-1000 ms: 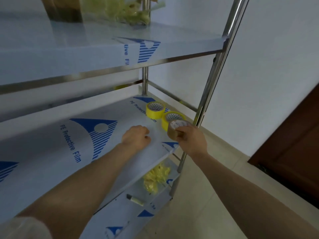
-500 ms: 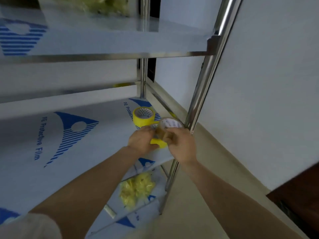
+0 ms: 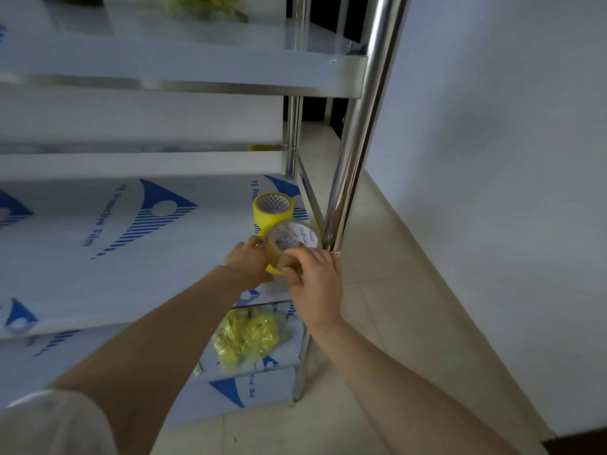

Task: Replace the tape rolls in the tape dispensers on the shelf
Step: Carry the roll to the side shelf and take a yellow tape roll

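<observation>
Both hands meet at the front right corner of the middle shelf (image 3: 164, 274), just beside the steel post (image 3: 361, 126). The right hand (image 3: 315, 284) grips the brown tape roll (image 3: 289, 244), its thumb curled over the near rim and its fingers wrapped round the right side. The roll is tilted, so its white printed core faces up and toward the camera. The left hand (image 3: 249, 262) is pressed in against the left side of the same roll, with the thumb tip touching the rim and the knuckles bent. Its fingertips are hidden behind the hand and the roll, so it cannot be told whether it actually grips anything or only rests there. The two hands are close together, with only the brown roll between them. Under the brown roll a sliver of a second yellow roll (image 3: 272, 270) shows between the two hands, lying on the shelf. The yellow tape roll (image 3: 272, 210) stands on its flat end farther back on the same shelf, near the hands but touched by neither. The shelf is covered in white film printed in blue. On the lower shelf (image 3: 256, 382) lies a crumpled yellow wad (image 3: 246, 336), directly below the hands. The upper shelf (image 3: 197, 70) crosses the top of the view.
</observation>
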A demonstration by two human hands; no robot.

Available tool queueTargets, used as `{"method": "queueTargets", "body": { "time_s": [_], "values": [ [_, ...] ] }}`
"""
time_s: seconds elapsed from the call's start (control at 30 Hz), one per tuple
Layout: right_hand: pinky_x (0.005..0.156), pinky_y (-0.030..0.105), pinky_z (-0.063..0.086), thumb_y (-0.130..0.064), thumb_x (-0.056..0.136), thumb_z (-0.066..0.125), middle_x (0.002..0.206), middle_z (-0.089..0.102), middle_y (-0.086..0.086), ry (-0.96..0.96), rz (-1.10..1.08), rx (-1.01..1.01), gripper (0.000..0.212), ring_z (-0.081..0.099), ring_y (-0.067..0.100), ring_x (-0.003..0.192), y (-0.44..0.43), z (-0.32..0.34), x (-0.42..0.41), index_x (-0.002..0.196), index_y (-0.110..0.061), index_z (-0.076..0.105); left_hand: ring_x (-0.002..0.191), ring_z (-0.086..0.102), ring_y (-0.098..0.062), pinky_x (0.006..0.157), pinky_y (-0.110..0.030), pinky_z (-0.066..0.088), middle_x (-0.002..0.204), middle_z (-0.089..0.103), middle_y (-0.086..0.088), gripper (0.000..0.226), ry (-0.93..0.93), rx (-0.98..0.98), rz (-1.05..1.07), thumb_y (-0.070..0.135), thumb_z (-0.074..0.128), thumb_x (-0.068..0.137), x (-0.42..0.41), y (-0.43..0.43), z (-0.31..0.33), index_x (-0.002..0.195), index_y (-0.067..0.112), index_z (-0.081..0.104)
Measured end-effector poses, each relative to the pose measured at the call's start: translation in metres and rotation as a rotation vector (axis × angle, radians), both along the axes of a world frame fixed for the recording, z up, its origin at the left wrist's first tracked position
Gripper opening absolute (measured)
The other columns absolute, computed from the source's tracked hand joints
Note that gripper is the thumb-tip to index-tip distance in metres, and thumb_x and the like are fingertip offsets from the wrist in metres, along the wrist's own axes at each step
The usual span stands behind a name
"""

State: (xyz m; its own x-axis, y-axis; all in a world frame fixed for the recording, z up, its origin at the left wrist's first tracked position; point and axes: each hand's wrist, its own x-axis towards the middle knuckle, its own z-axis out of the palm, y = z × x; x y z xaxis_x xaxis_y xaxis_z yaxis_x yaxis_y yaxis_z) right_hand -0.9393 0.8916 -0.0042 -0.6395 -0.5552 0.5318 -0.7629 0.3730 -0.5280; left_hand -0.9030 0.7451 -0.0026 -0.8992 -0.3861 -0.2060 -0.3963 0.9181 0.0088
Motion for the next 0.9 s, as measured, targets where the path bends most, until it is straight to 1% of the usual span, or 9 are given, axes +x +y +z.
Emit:
{"method": "queueTargets", "body": {
  "time_s": [0.07,0.13,0.23,0.3,0.47,0.57,0.67,0.77,0.9],
  "values": [
    [0.090,0.031,0.035,-0.017,0.075,0.069,0.092,0.069,-0.001,-0.025,0.015,-0.006,0.024,0.060,0.023,0.093,0.005,0.001,0.002,0.098,-0.020,0.065,0.133,0.028,-0.024,0.108,-0.034,0.029,0.142,0.039,-0.002,0.056,0.033,-0.061,0.013,0.040,0.059,0.087,0.004,0.007,0.000,0.136,0.020,0.044],
    [0.089,0.032,0.036,-0.017,0.076,0.069,0.096,0.069,-0.001,-0.032,0.021,0.006,0.024,0.059,0.022,0.097,0.010,-0.001,0.005,0.100,-0.019,0.064,0.131,0.030,-0.024,0.107,-0.033,0.028,0.139,0.042,0.000,0.052,0.017,-0.118,0.000,0.042,0.058,0.087,0.016,0.010,0.000,0.135,0.024,0.046],
    [0.082,0.037,0.048,-0.015,0.081,0.067,0.101,0.068,0.003,-0.093,0.073,0.018,0.024,0.057,0.023,0.101,0.014,-0.006,0.011,0.104,-0.015,0.064,0.135,0.030,-0.022,0.110,-0.032,0.024,0.140,0.043,0.001,0.052,0.002,-0.133,0.023,0.042,0.055,0.089,0.040,0.007,-0.001,0.138,0.028,0.042],
    [0.082,0.037,0.050,-0.012,0.083,0.065,0.104,0.067,0.004,-0.141,0.102,0.012,0.024,0.055,0.023,0.105,0.013,-0.008,0.014,0.106,-0.012,0.063,0.137,0.032,-0.019,0.109,-0.030,0.025,0.144,0.041,0.003,0.053,0.008,-0.103,0.062,0.040,0.053,0.090,0.058,0.004,-0.002,0.140,0.027,0.039],
    [0.087,0.034,0.045,-0.008,0.087,0.058,0.111,0.063,0.007,-0.211,0.045,0.011,0.024,0.051,0.023,0.111,0.001,-0.008,0.024,0.111,-0.008,0.059,0.133,0.039,-0.022,0.103,-0.033,0.031,0.144,0.044,-0.003,0.053,0.123,-0.075,0.222,0.040,0.047,0.094,0.100,-0.001,0.004,0.143,0.024,0.034],
    [0.094,0.033,0.041,-0.003,0.090,0.050,0.117,0.061,0.011,-0.204,0.037,0.100,0.029,0.048,0.028,0.116,-0.009,-0.008,0.025,0.118,-0.006,0.056,0.130,0.042,-0.027,0.100,-0.036,0.036,0.142,0.045,-0.007,0.050,0.198,-0.037,0.322,0.037,0.046,0.096,0.121,-0.006,0.014,0.142,0.020,0.036],
    [0.092,0.035,0.040,0.001,0.089,0.047,0.121,0.060,0.013,-0.171,0.032,0.205,0.033,0.046,0.030,0.118,-0.017,-0.011,0.022,0.121,-0.006,0.055,0.128,0.044,-0.028,0.096,-0.039,0.041,0.139,0.047,-0.007,0.049,0.252,0.003,0.369,0.036,0.048,0.095,0.137,-0.009,0.019,0.140,0.019,0.040],
    [0.095,0.036,0.041,0.006,0.085,0.045,0.126,0.057,0.013,-0.129,0.066,0.330,0.042,0.043,0.029,0.123,-0.025,-0.019,0.014,0.124,-0.008,0.052,0.130,0.042,-0.027,0.095,-0.040,0.043,0.141,0.045,-0.007,0.049,0.243,0.001,0.383,0.036,0.049,0.094,0.146,-0.007,0.022,0.140,0.019,0.040],
    [0.104,0.035,0.034,0.010,0.081,0.046,0.133,0.051,0.017,-0.081,0.107,0.439,0.049,0.036,0.032,0.130,-0.038,-0.029,0.005,0.128,-0.005,0.047,0.129,0.044,-0.027,0.095,-0.039,0.045,0.141,0.044,-0.006,0.048,0.200,-0.053,0.398,0.037,0.048,0.095,0.150,-0.003,0.025,0.139,0.020,0.040]
  ]
}}
